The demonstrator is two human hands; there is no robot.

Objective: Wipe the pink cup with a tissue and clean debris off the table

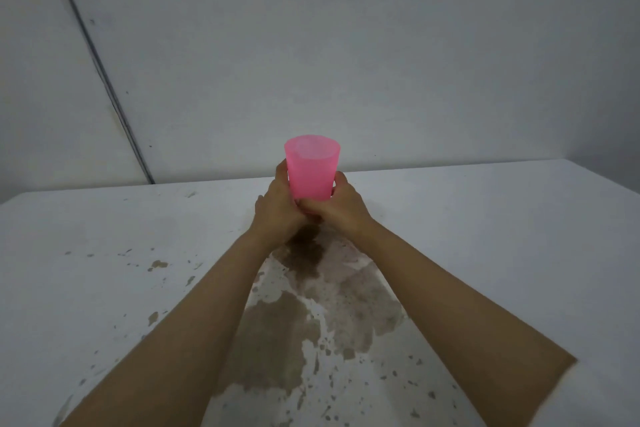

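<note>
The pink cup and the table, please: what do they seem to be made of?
Pink cup: probably plastic, smooth and translucent, since light glows through its wall. Table: hard white top, matte, perhaps painted or laminated; brown stains lie on it; its core does not show.

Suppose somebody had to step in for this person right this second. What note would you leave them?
Hands: left hand and right hand both grip the lower part of the pink cup, which is held upright.
Things: a brown spill and specks lie on the white table beneath the arms. No tissue is in view.
Done: nothing that shows; the table is dirty.
Left: wipe the cup, clear the table.
</note>
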